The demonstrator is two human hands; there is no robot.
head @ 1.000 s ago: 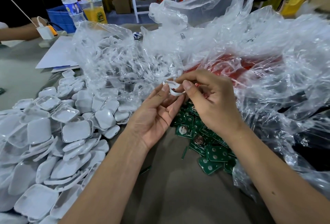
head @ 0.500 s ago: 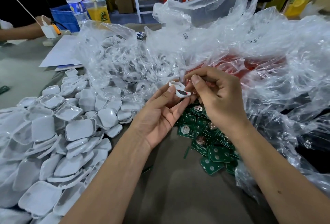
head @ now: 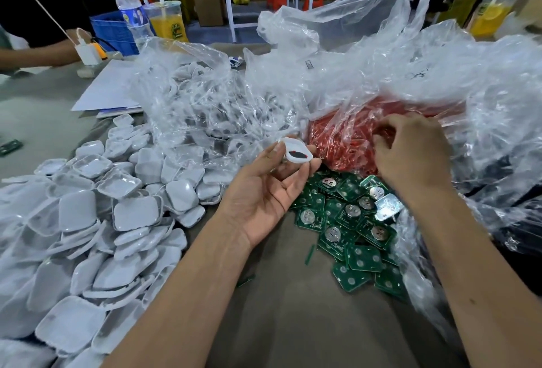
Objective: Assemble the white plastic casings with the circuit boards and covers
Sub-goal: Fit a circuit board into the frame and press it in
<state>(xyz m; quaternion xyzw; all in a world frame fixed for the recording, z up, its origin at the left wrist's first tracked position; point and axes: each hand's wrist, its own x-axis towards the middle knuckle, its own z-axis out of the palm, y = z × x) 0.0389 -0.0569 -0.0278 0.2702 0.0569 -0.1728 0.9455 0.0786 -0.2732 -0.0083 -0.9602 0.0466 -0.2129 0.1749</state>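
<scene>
My left hand [head: 269,188] holds a white plastic casing [head: 296,152] at its fingertips, palm up; a red and black part shows inside the casing. My right hand [head: 410,156] reaches into a heap of small red parts [head: 340,139] in a clear bag, fingers curled down among them; whether it pinches one is hidden. A pile of green circuit boards [head: 346,221] with coin cells lies on the table below both hands. A big heap of white casings [head: 88,215] fills the left side.
Clear plastic bags [head: 381,74] billow across the back and right; one bag [head: 205,98] holds more white parts. Papers [head: 108,92], a water bottle [head: 132,12], a drink cup [head: 168,21] and another person's arm [head: 35,56] are at the far left. Bare grey table [head: 293,309] lies near me.
My right hand has left the casing and moved right into the red parts. The left hand now holds the casing alone, slightly lower and tilted open towards me.
</scene>
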